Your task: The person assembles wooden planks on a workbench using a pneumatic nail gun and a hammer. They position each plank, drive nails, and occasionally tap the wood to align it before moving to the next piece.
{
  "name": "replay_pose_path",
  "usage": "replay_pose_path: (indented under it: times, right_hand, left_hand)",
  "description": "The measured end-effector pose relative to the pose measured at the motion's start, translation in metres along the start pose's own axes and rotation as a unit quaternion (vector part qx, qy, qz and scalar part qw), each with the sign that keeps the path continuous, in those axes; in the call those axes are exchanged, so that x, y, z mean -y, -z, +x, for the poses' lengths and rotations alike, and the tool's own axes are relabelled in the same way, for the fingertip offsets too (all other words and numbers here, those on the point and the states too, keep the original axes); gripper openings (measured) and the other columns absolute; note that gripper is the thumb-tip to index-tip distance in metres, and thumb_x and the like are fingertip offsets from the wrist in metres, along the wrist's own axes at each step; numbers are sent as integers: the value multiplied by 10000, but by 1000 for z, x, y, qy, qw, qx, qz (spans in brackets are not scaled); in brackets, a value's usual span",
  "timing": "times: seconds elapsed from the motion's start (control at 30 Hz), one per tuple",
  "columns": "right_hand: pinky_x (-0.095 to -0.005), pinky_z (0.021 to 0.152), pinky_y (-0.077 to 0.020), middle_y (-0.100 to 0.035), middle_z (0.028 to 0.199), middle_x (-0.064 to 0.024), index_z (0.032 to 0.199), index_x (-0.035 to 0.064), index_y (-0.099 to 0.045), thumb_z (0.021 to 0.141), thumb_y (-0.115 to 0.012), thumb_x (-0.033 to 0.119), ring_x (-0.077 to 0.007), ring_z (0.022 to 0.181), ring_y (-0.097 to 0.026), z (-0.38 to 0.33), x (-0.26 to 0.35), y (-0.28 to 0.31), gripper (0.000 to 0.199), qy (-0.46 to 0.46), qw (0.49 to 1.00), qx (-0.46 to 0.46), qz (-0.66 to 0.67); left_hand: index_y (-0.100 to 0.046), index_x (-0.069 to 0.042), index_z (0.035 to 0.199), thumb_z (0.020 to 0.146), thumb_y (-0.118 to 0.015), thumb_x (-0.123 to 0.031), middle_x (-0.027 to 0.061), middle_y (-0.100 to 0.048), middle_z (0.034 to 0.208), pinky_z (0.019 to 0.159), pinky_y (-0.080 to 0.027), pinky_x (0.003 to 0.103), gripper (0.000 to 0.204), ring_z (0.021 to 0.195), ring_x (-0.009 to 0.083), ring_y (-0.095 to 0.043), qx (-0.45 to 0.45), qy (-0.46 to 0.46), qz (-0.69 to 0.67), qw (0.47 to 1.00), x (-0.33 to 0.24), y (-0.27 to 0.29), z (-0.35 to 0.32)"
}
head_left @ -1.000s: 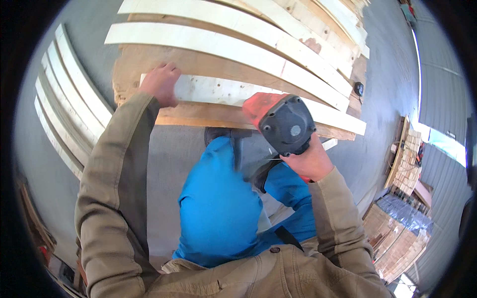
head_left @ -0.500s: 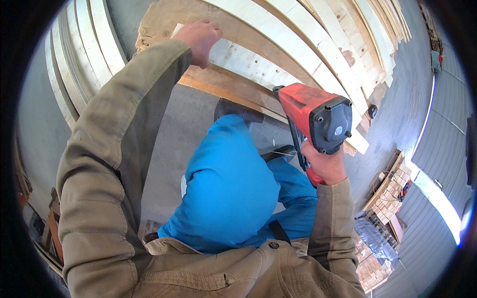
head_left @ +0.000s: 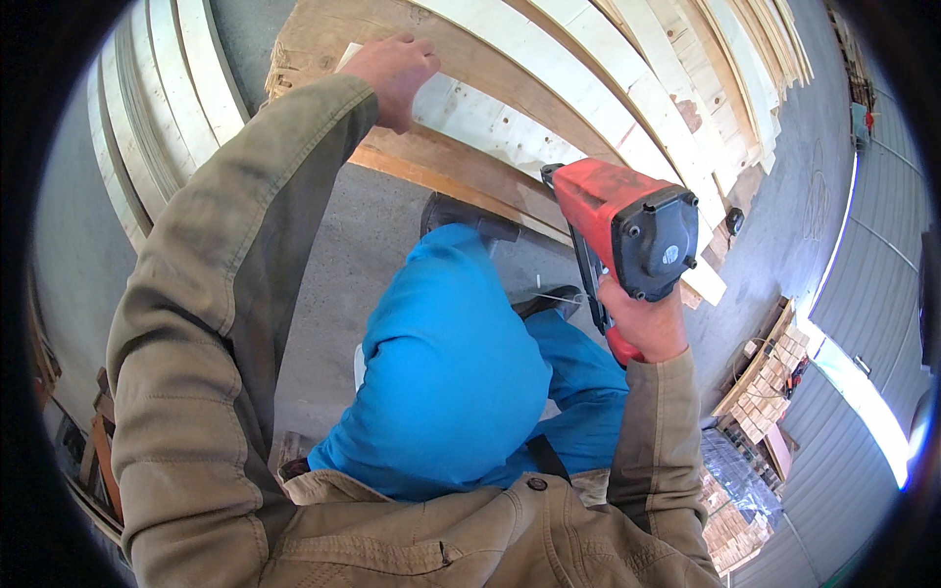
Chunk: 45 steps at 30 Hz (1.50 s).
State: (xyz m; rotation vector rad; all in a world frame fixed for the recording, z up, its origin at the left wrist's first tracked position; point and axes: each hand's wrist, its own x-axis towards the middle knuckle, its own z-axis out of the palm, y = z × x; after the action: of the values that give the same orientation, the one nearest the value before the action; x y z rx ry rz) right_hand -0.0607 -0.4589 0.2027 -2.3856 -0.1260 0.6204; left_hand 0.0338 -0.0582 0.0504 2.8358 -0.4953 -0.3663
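Holds the left arm (head_left: 196, 323) reaching forward, left grip (head_left: 395, 80) laid over the plank (head_left: 480, 116) on the desk (head_left: 338, 27); cannot tell if clamped; keeps the right arm (head_left: 652, 421) bent, right grip (head_left: 645, 321) clamped around the nailer (head_left: 613, 206) above.

Plank (head_left: 487, 118) beneath left grip (head_left: 395, 78)

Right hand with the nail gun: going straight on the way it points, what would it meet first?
Most likely the nearest pale plank, under the left hand: the nail gun in the right hand points that way. Any gap is hard to judge.
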Motion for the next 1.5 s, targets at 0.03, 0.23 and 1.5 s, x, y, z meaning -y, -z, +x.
replay_pose_path:
  times: [0.03,0.23,1.5]
  right_hand:
    - [-368,916,-583,-768,1145,-130,1186,5,-670,825,-839,76,-256,1050,-744,0,0,-1,405,0,1000,-12,2]
    - [-364,917,-584,-762,1160,-135,1190,5,-670,818,-855,84,-256,1058,-743,4,5,9,423,-27,999,36,8]
    - [-378,781,-574,-772,839,-165,954,-23,-737,809,-696,61,-290,816,-764,77,114,-47,172,34,998,34,34]
  left_hand:
    - [-697,-35,1062,558,-883,-102,135,-655,1177,977,-594,448,541,1167,350,-637,0,1,-4,1000,0,0,0]
    - [-693,-26,1050,569,-865,-91,139,-656,1170,968,-596,448,515,1166,356,-639,-2,2,-5,1000,1,-2,2]
    - [-620,-10,1124,619,-861,-17,178,-641,1187,977,-586,467,559,1157,406,-641,0,12,-45,999,64,5,-30]
